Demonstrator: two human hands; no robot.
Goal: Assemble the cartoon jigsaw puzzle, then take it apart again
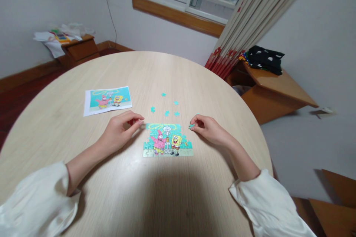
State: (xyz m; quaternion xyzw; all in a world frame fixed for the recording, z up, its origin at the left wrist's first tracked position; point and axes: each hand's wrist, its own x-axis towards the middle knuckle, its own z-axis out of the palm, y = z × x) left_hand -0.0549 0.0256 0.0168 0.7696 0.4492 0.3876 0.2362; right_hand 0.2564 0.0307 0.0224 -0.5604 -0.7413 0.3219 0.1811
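Note:
A small cartoon jigsaw puzzle [167, 140] lies on the round wooden table [83, 137], with gaps at its upper right corner. My right hand [207, 127] rests at the puzzle's right edge, fingers pinched on a teal puzzle piece [191, 126]. My left hand [121, 129] sits at the puzzle's upper left corner with its fingers curled together, fingertips touching the table; nothing shows in them. Several loose teal pieces [167, 113] lie just beyond the puzzle.
A printed reference picture [107, 100] lies on the table to the left. A low wooden cabinet [79, 50] with papers stands far left, another wooden stand [275, 85] with dark cloth to the right, beside a curtain [250, 18].

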